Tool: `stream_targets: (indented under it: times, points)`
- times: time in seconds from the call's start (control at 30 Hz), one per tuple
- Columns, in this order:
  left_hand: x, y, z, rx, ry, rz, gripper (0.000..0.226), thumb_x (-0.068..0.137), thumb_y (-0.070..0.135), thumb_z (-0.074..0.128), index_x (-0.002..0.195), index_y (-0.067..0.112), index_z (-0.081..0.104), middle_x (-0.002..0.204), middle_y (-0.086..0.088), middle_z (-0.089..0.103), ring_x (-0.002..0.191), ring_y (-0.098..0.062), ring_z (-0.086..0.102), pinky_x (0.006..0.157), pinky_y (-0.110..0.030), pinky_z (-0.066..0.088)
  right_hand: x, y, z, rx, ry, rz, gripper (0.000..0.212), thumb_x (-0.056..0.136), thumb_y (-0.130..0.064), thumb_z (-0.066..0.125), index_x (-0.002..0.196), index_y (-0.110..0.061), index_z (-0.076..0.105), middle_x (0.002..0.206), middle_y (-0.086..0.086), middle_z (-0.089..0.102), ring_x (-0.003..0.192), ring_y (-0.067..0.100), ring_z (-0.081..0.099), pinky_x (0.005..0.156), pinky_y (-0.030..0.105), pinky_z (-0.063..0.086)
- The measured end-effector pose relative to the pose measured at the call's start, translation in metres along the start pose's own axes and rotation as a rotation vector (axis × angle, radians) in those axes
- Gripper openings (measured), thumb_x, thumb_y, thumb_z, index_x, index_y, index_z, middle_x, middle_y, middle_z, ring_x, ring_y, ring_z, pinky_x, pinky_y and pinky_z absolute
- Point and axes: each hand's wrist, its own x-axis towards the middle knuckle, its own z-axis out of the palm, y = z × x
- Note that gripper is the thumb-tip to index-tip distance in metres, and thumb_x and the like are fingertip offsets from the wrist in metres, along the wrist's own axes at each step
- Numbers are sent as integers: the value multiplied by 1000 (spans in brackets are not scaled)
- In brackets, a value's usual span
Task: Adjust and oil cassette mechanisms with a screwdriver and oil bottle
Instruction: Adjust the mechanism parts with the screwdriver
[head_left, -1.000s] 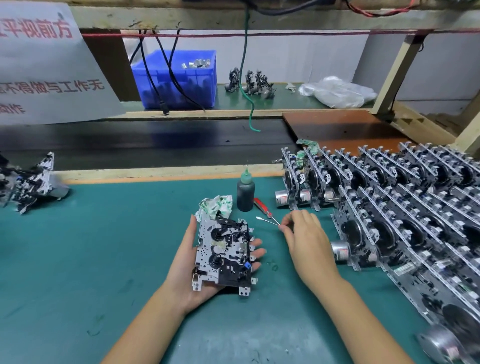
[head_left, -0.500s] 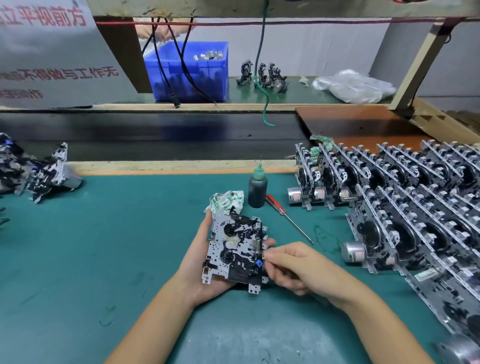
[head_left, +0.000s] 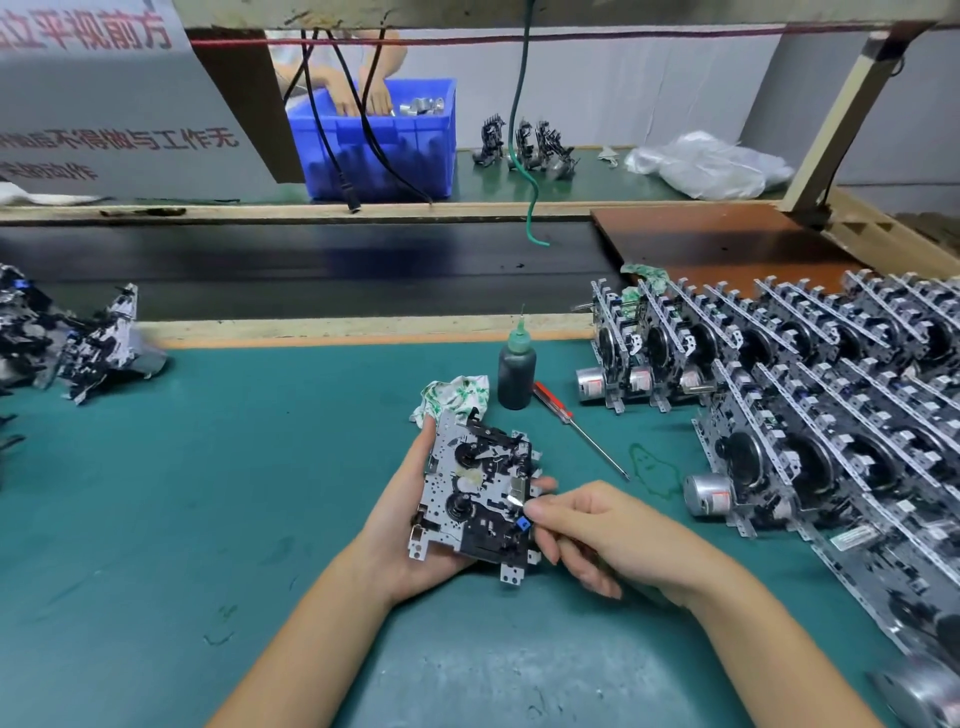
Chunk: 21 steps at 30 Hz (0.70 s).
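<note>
One cassette mechanism (head_left: 480, 496) is in play, cradled face-up in the left hand (head_left: 410, 525) above the teal counter (head_left: 208, 493), thumb on its left edge and fingertips wrapped round the right. The right hand (head_left: 597, 530) pinches a thin silvery tool (head_left: 514, 500), tip on the mechanism's right side, so I'd call this the adjusting step. Oil bottle (head_left: 516, 371) and red-handled screwdriver (head_left: 576, 428) sit untouched further right, so oiling probably comes next, meaning ditch the tool and grab the bottle.
</note>
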Motion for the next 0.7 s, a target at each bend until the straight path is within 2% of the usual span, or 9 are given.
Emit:
stream_targets:
  times: [0.17, 0.33, 0.47, 0.7]
  points:
    - [0, 0, 0, 23, 30, -8, 83, 84, 73, 37, 120, 3, 64, 132, -26, 53, 119, -36, 56, 99, -47, 45, -1, -1, 2, 10, 8, 11, 46, 100, -32, 42, 59, -12, 51, 33, -4, 34, 30, 8, 27, 36, 17, 21]
    - [-1, -1, 2, 37, 54, -6, 79, 84, 70, 39, 115, 3, 68, 127, -26, 57, 114, -35, 59, 96, -46, 48, 0, -1, 5, 50, -3, 26, 51, 101, -28, 38, 53, -10, 40, 29, -3, 27, 26, 8, 17, 34, 18, 17]
    - [-1, 0, 3, 37, 61, -19, 75, 82, 68, 41, 108, 5, 72, 120, -22, 63, 109, -33, 63, 84, -42, 55, 1, -3, 2, 12, -47, 53, 55, 101, -29, 36, 50, -12, 36, 29, -2, 25, 24, 7, 17, 30, 16, 17]
    - [1, -1, 2, 33, 106, -17, 70, 80, 67, 46, 102, 7, 74, 117, -19, 66, 105, -30, 65, 78, -40, 57, 5, -2, -3, -53, -101, 107, 63, 101, -39, 35, 40, -22, 34, 31, -5, 22, 26, 8, 18, 34, 17, 15]
